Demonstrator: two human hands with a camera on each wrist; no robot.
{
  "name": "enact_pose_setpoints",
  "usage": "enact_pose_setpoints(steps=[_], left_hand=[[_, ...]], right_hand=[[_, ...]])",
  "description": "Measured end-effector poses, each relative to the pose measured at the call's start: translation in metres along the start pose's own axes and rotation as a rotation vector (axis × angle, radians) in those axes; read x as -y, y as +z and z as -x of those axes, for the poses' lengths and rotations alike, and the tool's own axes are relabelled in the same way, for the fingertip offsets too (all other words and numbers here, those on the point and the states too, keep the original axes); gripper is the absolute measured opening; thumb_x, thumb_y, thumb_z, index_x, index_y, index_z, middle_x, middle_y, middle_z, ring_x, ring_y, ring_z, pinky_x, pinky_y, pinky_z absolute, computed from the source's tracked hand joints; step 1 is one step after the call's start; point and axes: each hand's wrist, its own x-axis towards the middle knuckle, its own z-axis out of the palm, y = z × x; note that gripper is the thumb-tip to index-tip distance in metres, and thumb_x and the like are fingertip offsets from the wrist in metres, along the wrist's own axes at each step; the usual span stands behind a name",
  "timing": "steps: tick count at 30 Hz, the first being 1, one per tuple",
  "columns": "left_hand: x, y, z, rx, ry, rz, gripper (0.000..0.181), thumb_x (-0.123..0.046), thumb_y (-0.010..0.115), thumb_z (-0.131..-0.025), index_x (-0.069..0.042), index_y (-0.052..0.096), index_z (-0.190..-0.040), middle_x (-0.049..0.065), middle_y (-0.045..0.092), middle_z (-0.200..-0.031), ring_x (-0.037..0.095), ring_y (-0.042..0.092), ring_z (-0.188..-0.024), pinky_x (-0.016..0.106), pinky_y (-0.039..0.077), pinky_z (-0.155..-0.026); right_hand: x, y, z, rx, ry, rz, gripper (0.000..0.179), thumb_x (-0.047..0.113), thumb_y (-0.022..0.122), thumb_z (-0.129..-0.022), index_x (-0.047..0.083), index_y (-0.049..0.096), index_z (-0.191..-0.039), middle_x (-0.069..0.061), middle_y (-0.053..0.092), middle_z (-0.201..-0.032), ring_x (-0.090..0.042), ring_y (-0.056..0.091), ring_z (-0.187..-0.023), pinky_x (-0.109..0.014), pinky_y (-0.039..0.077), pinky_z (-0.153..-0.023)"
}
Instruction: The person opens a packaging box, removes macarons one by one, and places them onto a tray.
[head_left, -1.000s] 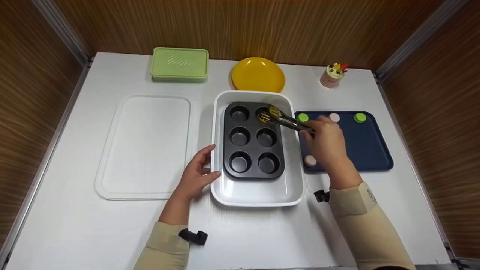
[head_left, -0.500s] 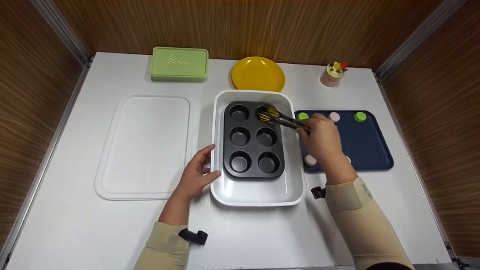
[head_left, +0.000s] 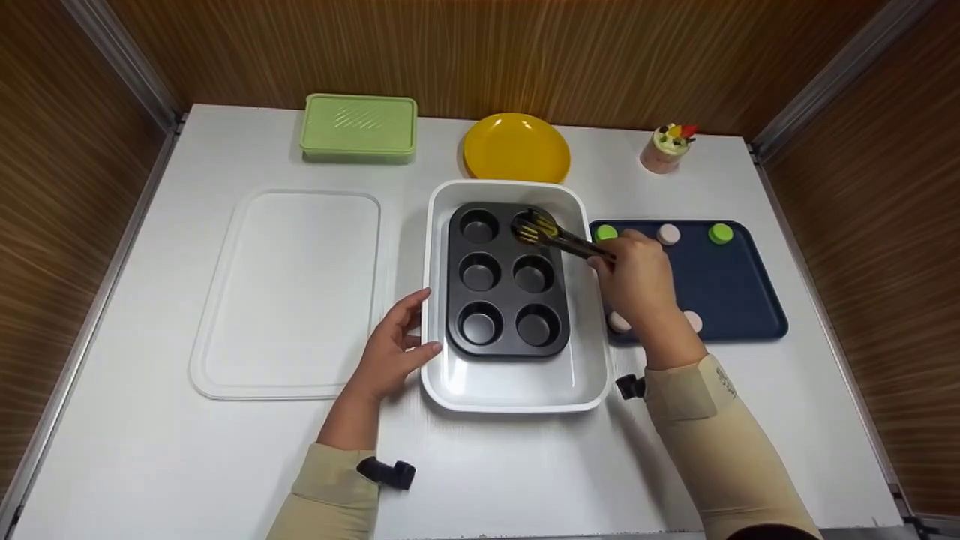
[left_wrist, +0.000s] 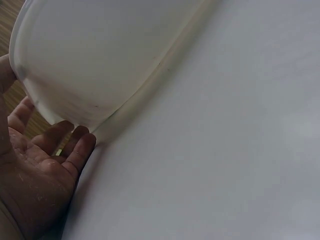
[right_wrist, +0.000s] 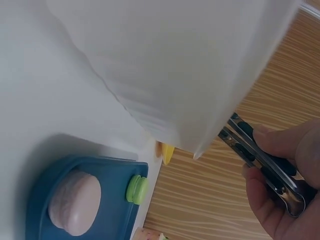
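Note:
My left hand [head_left: 396, 346] holds the left wall of a deep white bin [head_left: 517, 386], thumb over the rim, fingers against the outside. Inside the bin lies a black muffin tin [head_left: 506, 300] with two columns of cups. Metal tongs [head_left: 574, 244] with dark grips are in my right hand [head_left: 641, 277]. Their slotted heads reach into the tin's far right cup; yellow shows through the slots, and I cannot tell whether it is a held piece. In the right wrist view, the bin wall hides the tong heads. Pink macarons [right_wrist: 75, 202] and green macarons [right_wrist: 136, 189] sit on a blue tray [head_left: 739, 300].
A white lid [head_left: 300, 292] lies flat left of the bin. Behind stand a green lidded box [head_left: 360, 129], a yellow plate [head_left: 516, 150] against the bin's far side, and a dessert cup [head_left: 664, 150] at the back right. Wood-grain panels [head_left: 480, 52] enclose the table.
My right hand has moved slightly left and toward the bin, and the tong heads have sunk a little at the far right cup. The left hand has stayed in place.

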Motion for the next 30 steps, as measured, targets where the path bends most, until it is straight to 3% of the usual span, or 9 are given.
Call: enact_pose_setpoints(steps=[14, 30], left_hand=[[0.0, 0.0, 0.001, -0.012, -0.012, -0.014, 0.075, 0.008, 0.075, -0.086, 0.006, 0.044, -0.155, 0.029, 0.057, -0.145, 0.041, 0.056, -0.128, 0.033, 0.056, -0.093], [0.0, 0.0, 0.0, -0.001, -0.005, 0.002, 0.076, 0.009, 0.074, -0.086, 0.007, 0.043, -0.155, 0.03, 0.058, -0.142, 0.041, 0.057, -0.126, 0.035, 0.057, -0.094]], right_hand=[[0.004, -0.001, 0.005, -0.068, 0.012, -0.034, 0.014, -0.002, 0.081, -0.088, 0.0, 0.082, -0.101, -0.019, 0.065, -0.086, -0.041, 0.066, -0.077, -0.059, 0.053, -0.071], [0.004, -0.018, 0.019, -0.169, -0.086, -0.055, 0.018, -0.005, 0.083, -0.084, -0.004, 0.081, -0.102, -0.02, 0.066, -0.085, -0.039, 0.066, -0.074, -0.054, 0.055, -0.07]])
